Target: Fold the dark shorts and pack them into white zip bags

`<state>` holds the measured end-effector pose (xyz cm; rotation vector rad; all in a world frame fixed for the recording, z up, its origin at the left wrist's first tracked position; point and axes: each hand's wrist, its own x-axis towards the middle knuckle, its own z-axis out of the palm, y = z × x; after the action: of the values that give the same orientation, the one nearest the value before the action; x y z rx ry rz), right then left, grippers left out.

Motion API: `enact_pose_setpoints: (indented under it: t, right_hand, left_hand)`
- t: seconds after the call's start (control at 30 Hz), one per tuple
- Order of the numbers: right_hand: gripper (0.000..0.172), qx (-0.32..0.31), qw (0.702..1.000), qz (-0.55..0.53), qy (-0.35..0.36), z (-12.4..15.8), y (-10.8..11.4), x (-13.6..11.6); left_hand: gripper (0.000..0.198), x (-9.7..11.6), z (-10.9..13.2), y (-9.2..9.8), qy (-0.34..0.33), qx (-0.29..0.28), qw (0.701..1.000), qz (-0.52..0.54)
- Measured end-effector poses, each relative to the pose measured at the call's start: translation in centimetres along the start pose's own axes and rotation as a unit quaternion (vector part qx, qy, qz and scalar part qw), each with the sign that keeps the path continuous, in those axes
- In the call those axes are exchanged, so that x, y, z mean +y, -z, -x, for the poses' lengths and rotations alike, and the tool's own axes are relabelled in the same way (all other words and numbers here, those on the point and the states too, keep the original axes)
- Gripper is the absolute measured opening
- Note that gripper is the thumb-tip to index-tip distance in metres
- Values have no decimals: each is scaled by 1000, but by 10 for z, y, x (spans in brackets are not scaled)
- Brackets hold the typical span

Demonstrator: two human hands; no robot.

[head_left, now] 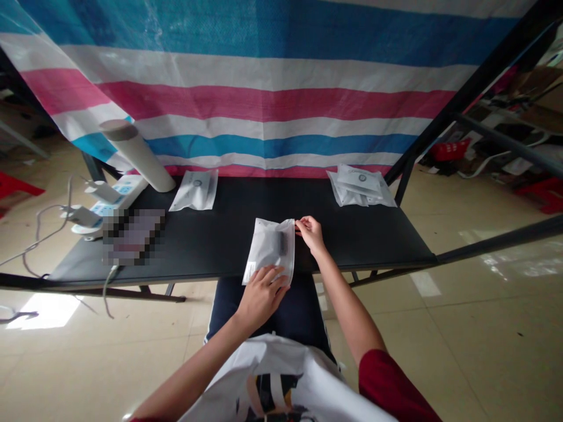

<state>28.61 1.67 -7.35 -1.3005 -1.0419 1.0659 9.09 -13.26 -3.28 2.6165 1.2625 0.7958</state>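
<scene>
A frosted zip bag (pixel 270 243) with something dark inside lies at the front edge of the black table, its near end reaching over the edge. My left hand (pixel 263 293) rests on the bag's near end, fingers stretched out across it. At the bag's far right corner, the fingers of my right hand (pixel 310 233) pinch the zip end; the slider itself is too small to make out. A white label shows at the bag's lower left.
One similar bag (pixel 194 190) lies at the back left, and several are piled (pixel 361 186) at the back right. A white cylinder (pixel 138 153), a power strip (pixel 116 202) with plugs, and a blurred-out phone (pixel 134 234) stand left. Behind hangs a striped sheet (pixel 264 105) beside a dark frame.
</scene>
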Motion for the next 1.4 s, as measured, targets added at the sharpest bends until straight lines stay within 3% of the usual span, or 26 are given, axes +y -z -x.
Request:
enact_pose_setpoints:
  t: [0.13, 0.27, 0.4, 0.53, 0.73, 0.93, 1.1, 1.27, 1.4]
  right_hand:
    - [38, 6, 999, 45, 24, 20, 45, 3]
    - [40, 40, 994, 89, 52, 33, 80, 10]
    - [41, 62, 992, 94, 56, 36, 83, 11]
    - [40, 85, 993, 66, 43, 37, 77, 7]
    - [34, 87, 995, -45, -25, 19, 90, -7]
    - [12, 181, 958, -186, -123, -66, 126, -32]
    - [21, 255, 911, -270, -181, -128, 147, -51]
    - [27, 281, 905, -262, -180, -151, 156, -59]
    - [20, 292, 903, -260, -176, -158, 161, -65]
  left_hand:
    - [33, -30, 6, -3, 35, -43, 997, -44]
    - [46, -79, -12, 0, 90, -62, 992, -64]
    - [64, -127, -48, -1, 148, -41, 981, -119]
    - [74, -152, -71, -3, 207, 11, 965, -162]
    - [71, -155, -65, -7, 197, -24, 968, -156]
    - [69, -154, -62, -12, 226, -20, 960, -164]
    - [70, -152, -62, -13, 257, -9, 950, -178]
    - [71, -152, -61, -13, 262, 1, 945, -194]
    - [71, -154, -60, -13, 264, -3, 945, -192]
